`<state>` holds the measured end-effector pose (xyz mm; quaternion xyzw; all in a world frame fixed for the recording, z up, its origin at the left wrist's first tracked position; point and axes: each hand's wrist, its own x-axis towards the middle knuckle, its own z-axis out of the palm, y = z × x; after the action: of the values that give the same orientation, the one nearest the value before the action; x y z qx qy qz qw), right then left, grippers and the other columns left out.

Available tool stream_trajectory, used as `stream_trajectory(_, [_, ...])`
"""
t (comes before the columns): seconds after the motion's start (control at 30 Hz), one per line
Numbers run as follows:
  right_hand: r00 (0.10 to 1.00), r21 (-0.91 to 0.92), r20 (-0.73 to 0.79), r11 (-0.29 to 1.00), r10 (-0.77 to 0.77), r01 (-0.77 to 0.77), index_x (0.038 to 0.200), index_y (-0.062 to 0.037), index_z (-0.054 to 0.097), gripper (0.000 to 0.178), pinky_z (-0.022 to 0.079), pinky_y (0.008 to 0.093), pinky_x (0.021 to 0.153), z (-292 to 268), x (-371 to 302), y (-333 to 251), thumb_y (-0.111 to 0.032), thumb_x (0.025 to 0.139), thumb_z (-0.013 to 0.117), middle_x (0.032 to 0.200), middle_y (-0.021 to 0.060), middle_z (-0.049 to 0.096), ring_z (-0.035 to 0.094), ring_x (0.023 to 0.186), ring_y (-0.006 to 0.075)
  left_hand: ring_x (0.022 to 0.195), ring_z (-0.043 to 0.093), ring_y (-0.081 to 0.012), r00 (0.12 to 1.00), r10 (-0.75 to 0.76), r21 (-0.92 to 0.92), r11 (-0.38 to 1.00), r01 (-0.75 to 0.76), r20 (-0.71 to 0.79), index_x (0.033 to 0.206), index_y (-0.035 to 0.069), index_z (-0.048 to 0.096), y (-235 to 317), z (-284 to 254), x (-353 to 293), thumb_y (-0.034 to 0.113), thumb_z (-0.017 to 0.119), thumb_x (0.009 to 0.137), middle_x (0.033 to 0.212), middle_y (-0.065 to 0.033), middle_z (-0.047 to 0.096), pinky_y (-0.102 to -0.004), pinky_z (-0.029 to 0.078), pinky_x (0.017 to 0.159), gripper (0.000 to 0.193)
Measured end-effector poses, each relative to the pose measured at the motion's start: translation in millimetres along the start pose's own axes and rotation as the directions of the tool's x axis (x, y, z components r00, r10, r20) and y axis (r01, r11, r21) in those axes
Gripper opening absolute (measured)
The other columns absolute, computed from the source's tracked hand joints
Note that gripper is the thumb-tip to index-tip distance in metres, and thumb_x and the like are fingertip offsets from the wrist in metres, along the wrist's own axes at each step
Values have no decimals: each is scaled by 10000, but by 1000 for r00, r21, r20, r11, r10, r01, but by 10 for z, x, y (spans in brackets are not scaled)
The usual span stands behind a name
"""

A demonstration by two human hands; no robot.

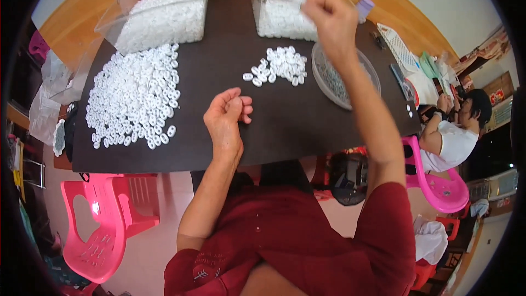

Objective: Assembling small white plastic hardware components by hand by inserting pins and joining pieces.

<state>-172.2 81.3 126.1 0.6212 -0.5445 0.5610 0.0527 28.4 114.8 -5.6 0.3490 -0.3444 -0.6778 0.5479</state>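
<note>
My left hand (227, 114) hovers over the dark table near its front edge, the thumb folded against curled fingers; whatever lies inside them is hidden. Raised at the far right, my right hand (333, 21) has its fingertips pinched together before a clear bin (286, 21) of white pieces. What the pinch holds is too small to make out. Between the hands sits a small heap of white oval pieces with two holes (286, 64). Under my right forearm stands a round clear tub (375, 77) with small greyish parts, partly covered by the arm.
A large pile of the same white ovals (134, 96) spreads over the table's left side, below a tilted clear bin (164, 19). A phone (402, 82) and a white perforated basket (393, 41) lie right. Pink chairs (107, 219) flank the table; another person (452, 137) sits at right.
</note>
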Motion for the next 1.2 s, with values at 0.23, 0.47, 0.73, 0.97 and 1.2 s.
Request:
stream_trajectory(0.23, [993,-462,-51,879,110,-121,710,11,612,159,461,376,629,-55,630,557,-144,744,609,732,180,636,616,680,281,621,554,-90,1000,-12,189,982,8,22,976,-48,592,9,112,89,27,530,845,795,-88,628,-208,428,489,164])
stream_trajectory(0.47, [957,-510,84,813,-278,281,753,-4,605,219,434,460,741,-3,148,669,-207,701,668,743,180,641,627,733,270,712,602,-280,851,455,772,432,-467,260,887,26,646,-42,132,408,69,572,795,805,-114,637,-376,464,655,126])
stream_trajectory(0.73, [964,-390,240,898,-114,203,790,-11,605,123,452,362,654,-236,-357,463,-131,767,613,734,148,598,580,700,289,824,579,-332,730,480,815,52,-578,487,879,69,676,-167,505,929,121,592,787,861,-122,644,-418,458,740,135])
stream_trajectory(0.97, [964,-322,265,943,-1,90,791,19,596,129,447,346,638,-460,-538,485,-107,769,613,735,147,598,572,678,267,833,576,-328,860,191,881,-116,-459,473,785,67,682,-267,683,1291,159,653,742,838,-136,634,-428,471,737,107])
stream_trajectory(1.2, [968,-363,223,931,116,-28,794,18,597,119,443,332,628,-710,-633,715,-98,769,608,729,133,596,561,662,220,855,572,-328,789,179,807,-191,-559,588,800,96,682,-237,649,1178,160,662,702,876,-143,627,-414,476,725,119])
